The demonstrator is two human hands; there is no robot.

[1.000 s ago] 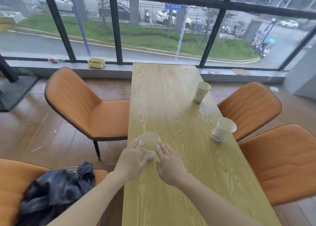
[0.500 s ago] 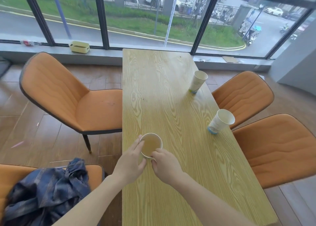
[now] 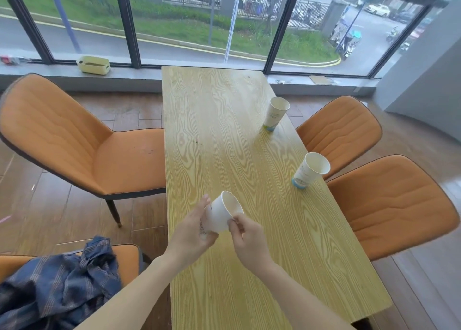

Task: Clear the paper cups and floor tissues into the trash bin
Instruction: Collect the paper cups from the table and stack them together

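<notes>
Cup (image 3: 223,212) at lower centre is held tilted, cradled by left hand (image 3: 192,232), rim pinched by right hand (image 3: 247,240); residue could be spilled onto table (image 3: 224,120).

surface: wooden table (image 3: 214,135) | on it: far paper cup (image 3: 275,114); near paper cup (image 3: 309,171)

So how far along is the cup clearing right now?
Nothing looks binned yet; no trash bin or floor tissues are in view. In hand: the near paper cup, tilted, held off the table between left hand and right hand. Left: the middle cup and far cup, both standing.
</notes>
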